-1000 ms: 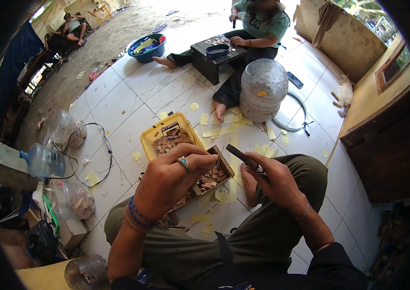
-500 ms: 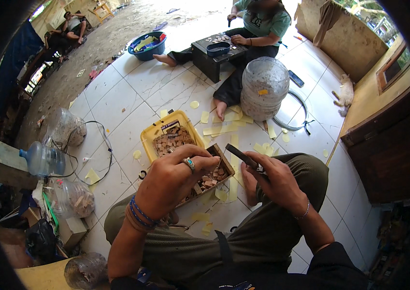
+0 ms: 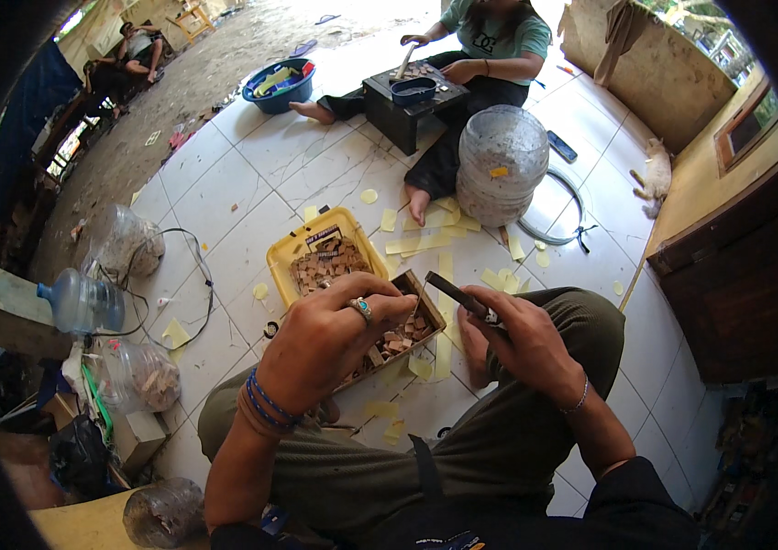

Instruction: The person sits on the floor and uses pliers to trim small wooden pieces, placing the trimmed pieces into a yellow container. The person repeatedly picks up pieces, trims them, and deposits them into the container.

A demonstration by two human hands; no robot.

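Note:
My left hand [image 3: 334, 335], with a turquoise-stoned ring and blue and brown bracelets, is closed in a pinch above a wooden tray. A thin bit shows at its fingertips, too small to name. My right hand [image 3: 531, 344] grips a dark, flat bar-shaped tool [image 3: 451, 288] with a shiny metal part near the fingers. The tool's tip points up and left toward the pinch, a small gap apart. Beneath the left hand, the wooden tray [image 3: 432, 328] holds many small brown blocks, partly hidden. Behind it, a yellow tray [image 3: 352, 222] holds more brown pieces.
Yellow paper scraps [image 3: 421, 245] litter the white tiles. Ahead, a co-worker sits at a low black table [image 3: 393, 121], beside a large clear plastic container [image 3: 502, 165]. A blue basin [image 3: 279, 94] stands beyond. Plastic bottles [image 3: 86, 298] and a cable lie left; a cat [image 3: 655, 179] lies right.
My hands stay almost in place, the right-hand tool shifting only slightly. The co-worker's hand has moved left and down, now with a light stick-like tool over the black table.

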